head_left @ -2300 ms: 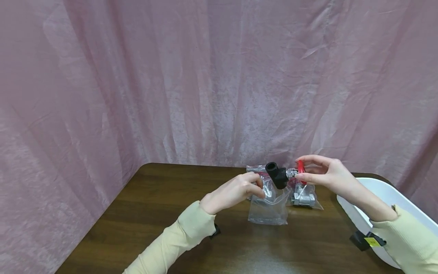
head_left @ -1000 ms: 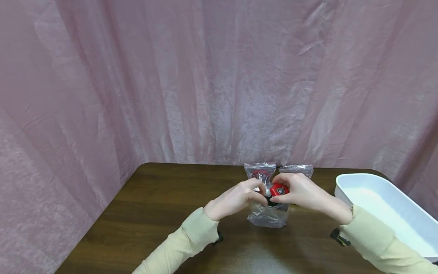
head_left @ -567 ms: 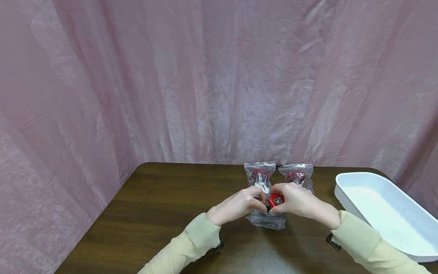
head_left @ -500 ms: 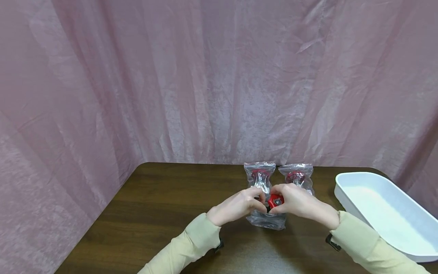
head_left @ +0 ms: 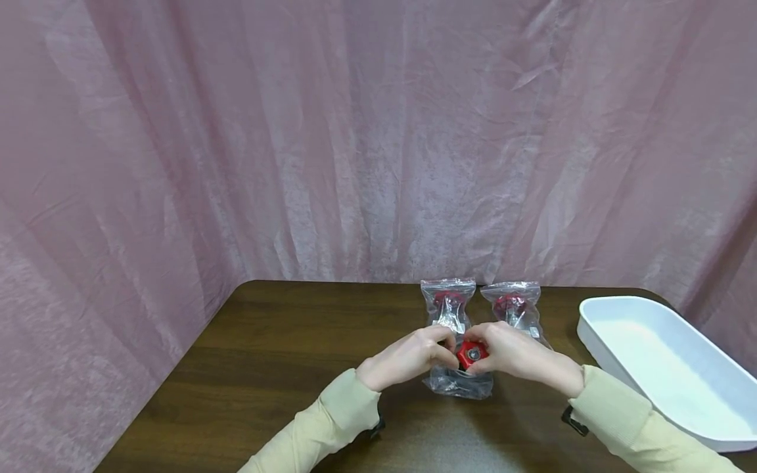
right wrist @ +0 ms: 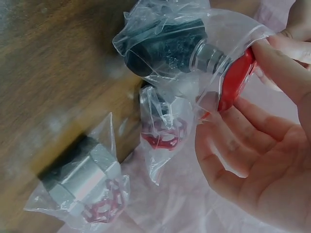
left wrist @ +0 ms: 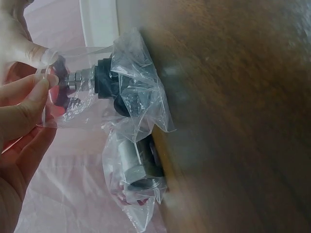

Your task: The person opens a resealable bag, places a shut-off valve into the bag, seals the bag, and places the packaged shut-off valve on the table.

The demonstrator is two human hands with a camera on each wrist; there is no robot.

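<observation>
A valve with a black body [right wrist: 165,43], a metal neck and a red handwheel [head_left: 471,353] is inside a clear plastic bag [head_left: 458,386], standing upright low over the table. My left hand [head_left: 414,356] pinches the bag's open edge between thumb and finger, as the left wrist view shows. On the other side, my right hand [head_left: 513,353] holds the red handwheel, its fingers around the rim at the bag's mouth. The black body [left wrist: 107,80] is down in the bag's lower part, where the film is crumpled.
Two more bagged valves with red handwheels lie behind the hands, one at the left [head_left: 447,312] and one at the right [head_left: 513,307]. A white tray [head_left: 597,341] stands at the right on the brown wooden table [head_left: 284,335]. Pink curtain [head_left: 378,144] hangs behind.
The right hand has brought the valve left from beside the bag and lowered it in. Lately, both hands have shifted slightly down, and the handwheel sits lower between them.
</observation>
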